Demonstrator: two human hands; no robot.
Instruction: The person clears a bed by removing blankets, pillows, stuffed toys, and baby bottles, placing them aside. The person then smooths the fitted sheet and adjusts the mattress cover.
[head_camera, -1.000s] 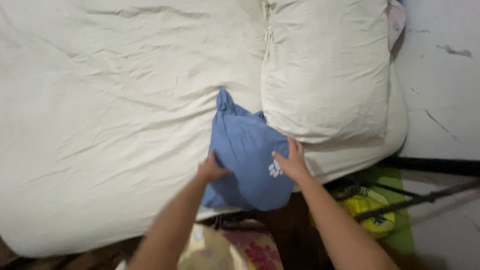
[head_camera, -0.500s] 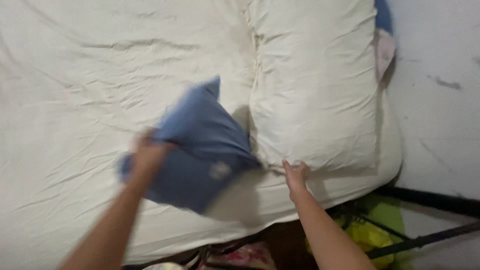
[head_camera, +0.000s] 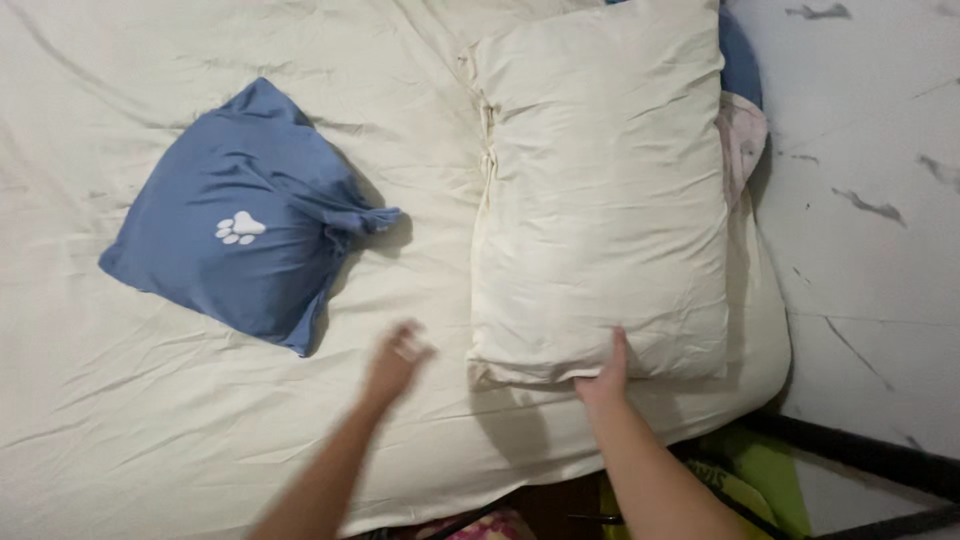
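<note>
- While the right hand grips the near edge of the big cream pillow, the left hand hangs in the air just left of that pillow.
- The right hand's fingers curl up over the pillow's bottom edge, and they press on the cloth.
- The left hand holds nothing. It is blurry, so I cannot tell if its fingers are spread or loosely curled.
- The cream pillow lies on the bed sheet, with its long side running away from the person, toward the far end of the bed.
- The right hand is the nearer one to the pillow, because it touches it. The left hand is close to the pillow's near left corner but apart from it.
- The blue pillow with a white paw print lies well to the left of the cream pillow, flat on the sheet.
- A second ago both hands were on the blue pillow, which sat right beside the cream pillow's near left corner.
- Half a second ago the left hand was swinging the blue pillow away to the left.
- Now the blue pillow rests alone, and the left hand has come back toward the cream pillow.
</note>
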